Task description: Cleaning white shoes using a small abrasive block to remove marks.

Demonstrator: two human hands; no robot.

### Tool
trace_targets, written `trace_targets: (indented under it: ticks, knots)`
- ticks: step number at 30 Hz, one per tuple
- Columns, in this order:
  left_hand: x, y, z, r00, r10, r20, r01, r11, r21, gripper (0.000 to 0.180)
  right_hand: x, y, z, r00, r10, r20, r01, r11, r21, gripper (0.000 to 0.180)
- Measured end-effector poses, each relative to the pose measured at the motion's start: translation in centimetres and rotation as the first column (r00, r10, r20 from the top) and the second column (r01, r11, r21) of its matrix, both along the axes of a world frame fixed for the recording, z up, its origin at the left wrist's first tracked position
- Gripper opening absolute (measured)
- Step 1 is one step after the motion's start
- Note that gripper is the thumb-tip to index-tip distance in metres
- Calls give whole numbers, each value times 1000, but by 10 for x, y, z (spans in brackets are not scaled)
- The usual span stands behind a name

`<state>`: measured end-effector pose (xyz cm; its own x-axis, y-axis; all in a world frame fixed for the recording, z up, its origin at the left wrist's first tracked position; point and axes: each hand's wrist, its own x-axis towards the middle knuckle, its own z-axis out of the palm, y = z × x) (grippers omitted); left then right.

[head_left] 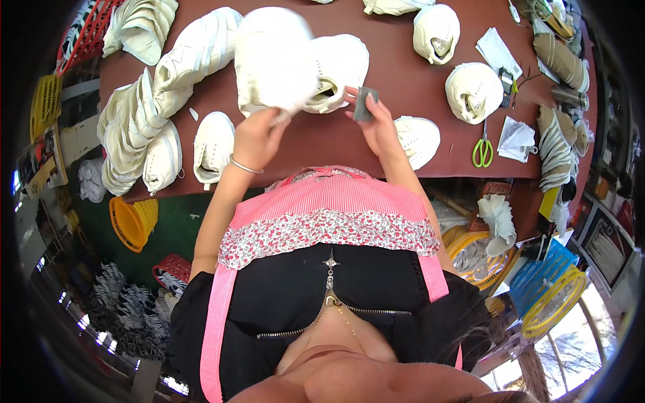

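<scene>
My left hand (257,140), a bracelet at its wrist, has its fingers closed on the near edge of a white shoe upper (272,57), which is smeared by motion. In my right hand (380,131) is a small dark grey rectangular block (366,104), held between thumb and fingers. Behind and between the hands sits a rounded cream shoe upper (342,60), its opening toward me. Another cream upper (418,142) lies just right of my right wrist. Left of my left hand, a separate upper (215,144) rests near the table edge.
Stacked cream uppers (131,134) line the left of the brown table (316,144). At the right lie green-handled scissors (482,153), paper slips (517,140), and a cream upper (474,93). Below the table edge stand a yellow basket (133,225) and a round yellow basket (554,303).
</scene>
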<state>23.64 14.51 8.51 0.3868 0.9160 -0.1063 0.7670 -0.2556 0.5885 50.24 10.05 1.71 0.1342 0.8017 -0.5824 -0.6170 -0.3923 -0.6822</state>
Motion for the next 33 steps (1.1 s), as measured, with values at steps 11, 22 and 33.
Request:
trace_targets:
  ticks: [11,22,33]
  knots:
    - [22,-41,1,943,-317,-102,331,865,376,20,-4,-3,-1,949,61,-309,2,980,201,31]
    - [25,-57,-21,956,-285,-76,292,879,376,18,2,-11,-17,947,90,-308,-47,989,144,34]
    - [-91,-116,-50,855,-496,152,437,846,306,18,-42,-42,4,726,630,-277,-646,762,42,30]
